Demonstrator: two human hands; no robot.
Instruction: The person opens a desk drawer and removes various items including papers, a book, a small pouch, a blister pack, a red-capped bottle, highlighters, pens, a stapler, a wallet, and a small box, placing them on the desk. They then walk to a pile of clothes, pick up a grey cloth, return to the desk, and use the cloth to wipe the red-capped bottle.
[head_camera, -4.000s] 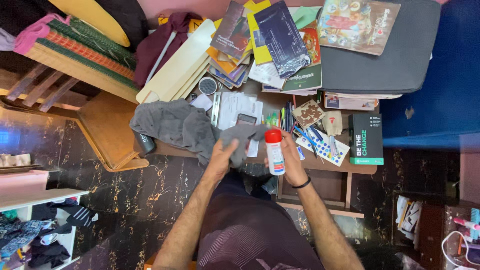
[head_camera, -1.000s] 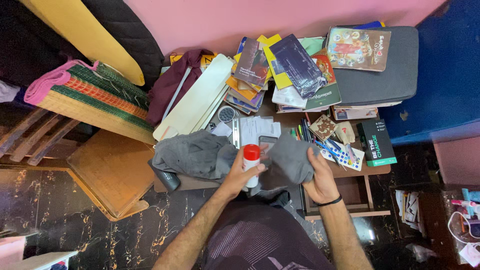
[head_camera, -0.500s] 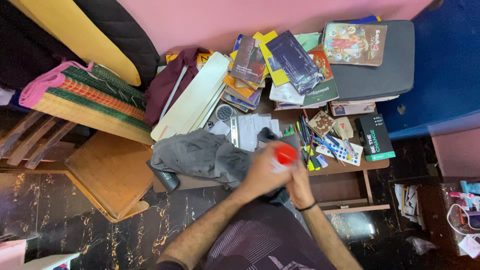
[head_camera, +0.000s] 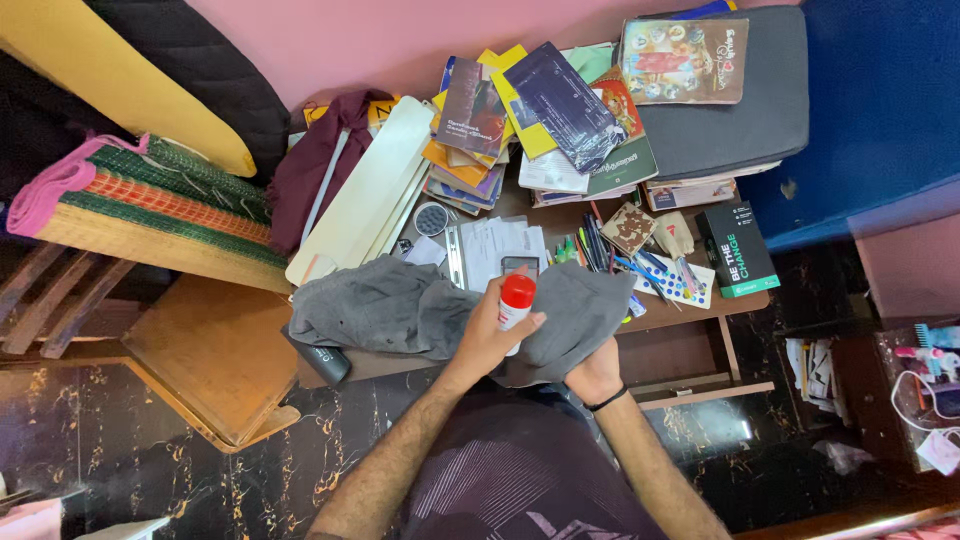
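Left hand (head_camera: 490, 335) grip clamped on red-capped spray can (head_camera: 515, 303), right hand (head_camera: 592, 375) bunching grey cloth (head_camera: 570, 315) (overspray could easily hit the pens (head_camera: 600, 245)).

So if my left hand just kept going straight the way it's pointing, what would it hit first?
Probably the phone lying just past the red-capped bottle that your left hand holds, then the white papers; depth is hard to judge.

Left hand (head_camera: 487, 335): grips white bottle (head_camera: 514, 306) with red cap.
Right hand (head_camera: 594, 375): clutches grey cloth (head_camera: 570, 310) — spread over cluttered desk (head_camera: 690, 318).
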